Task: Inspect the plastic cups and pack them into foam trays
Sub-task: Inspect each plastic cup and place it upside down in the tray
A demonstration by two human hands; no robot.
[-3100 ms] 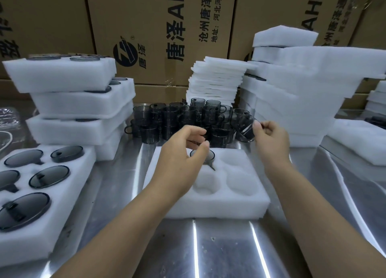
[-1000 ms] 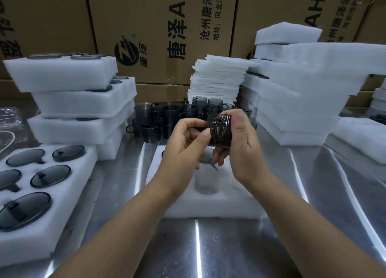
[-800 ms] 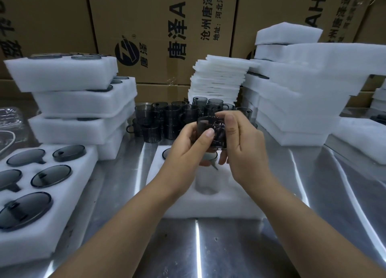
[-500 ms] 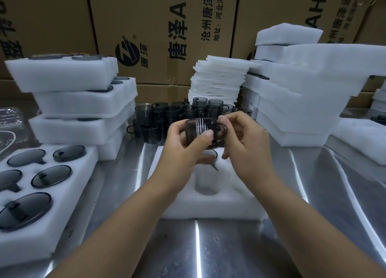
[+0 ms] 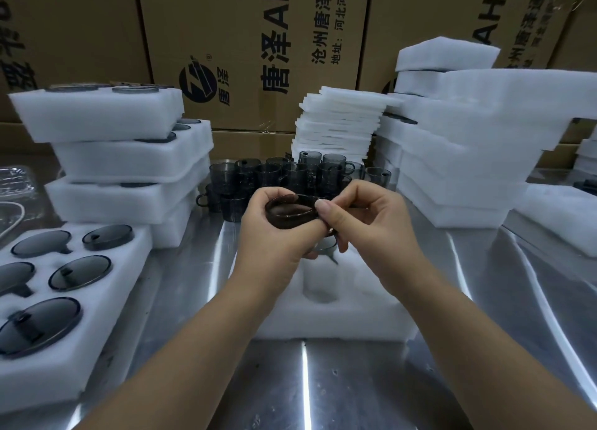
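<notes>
Foam tray (image 5: 336, 320) lies toward the near edge of the steel table (image 5: 323, 391), a pocket bare to take the next piece. Above it, left hand (image 5: 274, 236) curls its fingers round the dark cup (image 5: 289, 213) and right hand (image 5: 371, 232) pinches the rim, mouth tipped toward the eyes, likely to check the inside. Loose cups (image 5: 290, 174) cluster toward the far edge, within reach.

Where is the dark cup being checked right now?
In the head view the dark cup is mid-frame, gripped by the left hand and right hand above the foam tray, before the loose cups.
</notes>
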